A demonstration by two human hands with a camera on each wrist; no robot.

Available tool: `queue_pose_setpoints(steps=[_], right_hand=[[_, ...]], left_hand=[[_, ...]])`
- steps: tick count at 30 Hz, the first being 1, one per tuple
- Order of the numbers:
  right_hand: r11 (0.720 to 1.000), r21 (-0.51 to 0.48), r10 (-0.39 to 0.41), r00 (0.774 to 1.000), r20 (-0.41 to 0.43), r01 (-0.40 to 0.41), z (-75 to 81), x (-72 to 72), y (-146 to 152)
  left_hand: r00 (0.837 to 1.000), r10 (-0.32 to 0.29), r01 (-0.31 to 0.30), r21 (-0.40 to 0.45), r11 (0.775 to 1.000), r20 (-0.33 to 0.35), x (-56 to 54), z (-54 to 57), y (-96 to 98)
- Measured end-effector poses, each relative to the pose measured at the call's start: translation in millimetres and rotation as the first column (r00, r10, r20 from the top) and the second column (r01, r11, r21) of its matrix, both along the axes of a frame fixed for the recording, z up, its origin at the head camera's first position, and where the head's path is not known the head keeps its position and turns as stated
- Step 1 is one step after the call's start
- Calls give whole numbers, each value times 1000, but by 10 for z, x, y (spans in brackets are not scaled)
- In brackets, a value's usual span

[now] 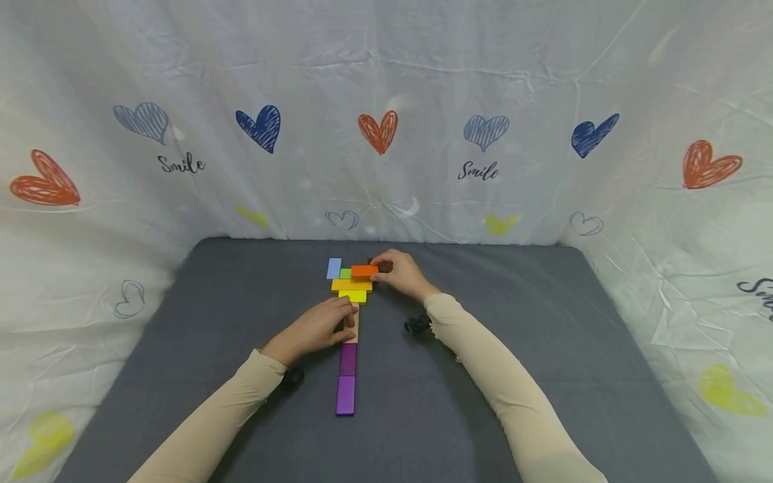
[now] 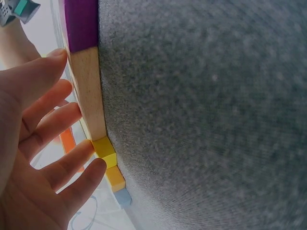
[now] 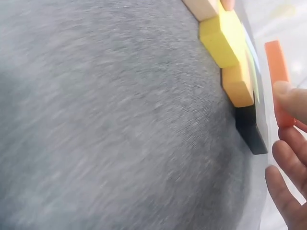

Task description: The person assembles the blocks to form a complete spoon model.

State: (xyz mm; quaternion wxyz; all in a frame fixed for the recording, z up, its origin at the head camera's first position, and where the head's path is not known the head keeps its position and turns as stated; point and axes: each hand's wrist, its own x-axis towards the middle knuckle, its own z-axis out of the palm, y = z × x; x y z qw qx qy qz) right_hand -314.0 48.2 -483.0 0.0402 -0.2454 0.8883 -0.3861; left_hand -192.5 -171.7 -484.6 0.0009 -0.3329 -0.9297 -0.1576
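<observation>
My right hand (image 1: 401, 274) pinches an orange block (image 1: 365, 271) between thumb and fingers, above the far end of a row of coloured blocks. In the right wrist view the orange block is held up, apart from the blocks below. My left hand (image 1: 317, 323) lies over the plain wooden block (image 2: 86, 91) with relaxed fingers, the fingertips by it and the yellow block (image 1: 353, 296). Beyond are an amber block (image 1: 352, 286), a green block (image 1: 345, 274), a light blue block (image 1: 334, 268) and a dark block (image 3: 252, 132), which my right hand partly hides in the head view.
Two purple blocks, a darker one (image 1: 347, 360) and a lighter one (image 1: 345, 396), continue the row toward me. Everything rests on a grey cloth-covered table (image 1: 241, 288). A white curtain (image 1: 423, 60) with printed hearts hangs behind and at both sides.
</observation>
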Motion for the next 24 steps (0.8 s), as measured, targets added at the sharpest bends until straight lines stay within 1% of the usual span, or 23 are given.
queue_pose_setpoints(steps=[6,10,16,24], right_hand=[[999,12,-36,999,-13,36,6,-58,-128],[998,7,-61,998,-9,61,6,-80,-207],[994,9,-111,994,4,111,29,-83,-297],[987,3,-158,987,11,158,-11,-86,-383]], left_hand=[[1000,-9,9,1,1000,-28,6,-2,2],[999,-13,14,17,1000,-43,19,8,2],[1000,-16,17,26,1000,-24,11,11,-2],[1000,-17,17,22,1000,-12,8,0,-12]])
